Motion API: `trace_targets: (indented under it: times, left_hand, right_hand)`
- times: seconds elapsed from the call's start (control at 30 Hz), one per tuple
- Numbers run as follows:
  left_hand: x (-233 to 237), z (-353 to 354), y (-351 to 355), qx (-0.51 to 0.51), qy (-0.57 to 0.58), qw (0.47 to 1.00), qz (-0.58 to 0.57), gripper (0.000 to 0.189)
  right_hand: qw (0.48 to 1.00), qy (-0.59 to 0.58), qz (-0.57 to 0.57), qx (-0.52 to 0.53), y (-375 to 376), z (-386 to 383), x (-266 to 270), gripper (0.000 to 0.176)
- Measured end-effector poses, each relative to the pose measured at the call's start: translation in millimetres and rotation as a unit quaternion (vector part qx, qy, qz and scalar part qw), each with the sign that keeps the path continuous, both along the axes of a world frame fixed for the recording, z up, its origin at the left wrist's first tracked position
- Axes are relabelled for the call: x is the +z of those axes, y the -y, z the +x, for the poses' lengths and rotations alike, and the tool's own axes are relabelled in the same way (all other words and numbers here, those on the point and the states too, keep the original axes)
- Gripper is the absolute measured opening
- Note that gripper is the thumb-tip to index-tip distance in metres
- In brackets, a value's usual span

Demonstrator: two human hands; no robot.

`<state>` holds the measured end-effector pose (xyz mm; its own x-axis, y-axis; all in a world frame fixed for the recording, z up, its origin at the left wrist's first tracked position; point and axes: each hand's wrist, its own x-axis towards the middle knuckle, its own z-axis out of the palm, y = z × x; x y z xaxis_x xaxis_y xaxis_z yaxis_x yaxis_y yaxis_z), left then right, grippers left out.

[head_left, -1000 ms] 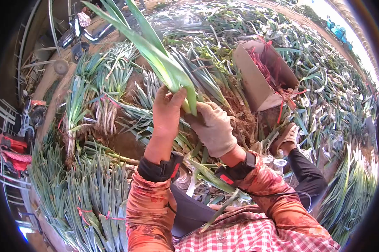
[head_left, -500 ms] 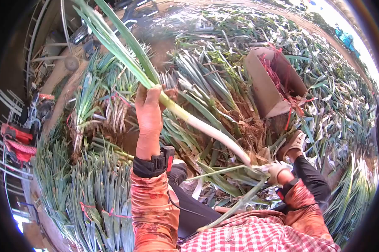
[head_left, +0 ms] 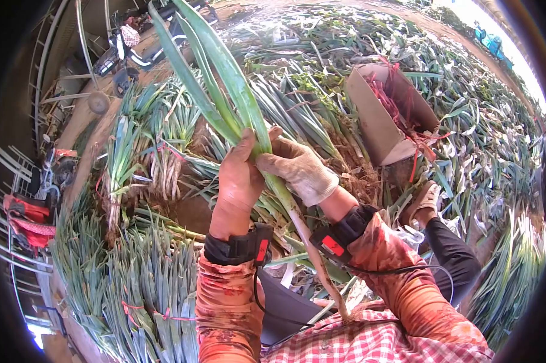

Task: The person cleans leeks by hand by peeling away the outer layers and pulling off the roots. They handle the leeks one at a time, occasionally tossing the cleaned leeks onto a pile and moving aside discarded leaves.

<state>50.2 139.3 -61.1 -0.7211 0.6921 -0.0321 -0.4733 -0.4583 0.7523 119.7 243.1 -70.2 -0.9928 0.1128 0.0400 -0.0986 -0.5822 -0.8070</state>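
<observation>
At the far left lay tied bundles (head_left: 141, 284) of leeks, their green tops fanned out on the ground and red string round them. More bundles (head_left: 158, 151) lay beyond them, white ends toward me.

My left hand (head_left: 239, 175) was bare and closed round the leek (head_left: 233, 85). The thumb was up along the near side, and the fingers were wrapped behind where the leaves joined the stalk. The leaves rose from that fist up and to the left, long and flat, well past my fingertips. A black strap (head_left: 242, 248) with a red patch sat on that wrist; what was on the patch was too small to read.

My right hand (head_left: 297, 169) wore a pale glove and touched the left, just to its right. It was pinched shut on the same leek at the same height, the gloved fingers curled over the front of the stalk. Below both fists the white stalk ran down and to the right, between my forearms, to its roots close against my checked shirt (head_left: 369, 342). The right wrist had a like strap (head_left: 339, 239), its red patch also unreadable.

Right of my hands stood an open cardboard box (head_left: 372, 127) with red string (head_left: 394, 106) inside, among loose leaves. My shoe (head_left: 423, 199) lay below it.
</observation>
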Motion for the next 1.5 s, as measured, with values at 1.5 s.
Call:
trace_targets:
  times: [1.5]
  left_hand:
    - [-24.0, 5.1, 4.7, 0.123, -0.003, 0.978, -0.171, 0.022]
  right_hand:
    - [0.841, 0.081, 0.504, -0.180, 10.0, 28.9, -23.3, 0.024]
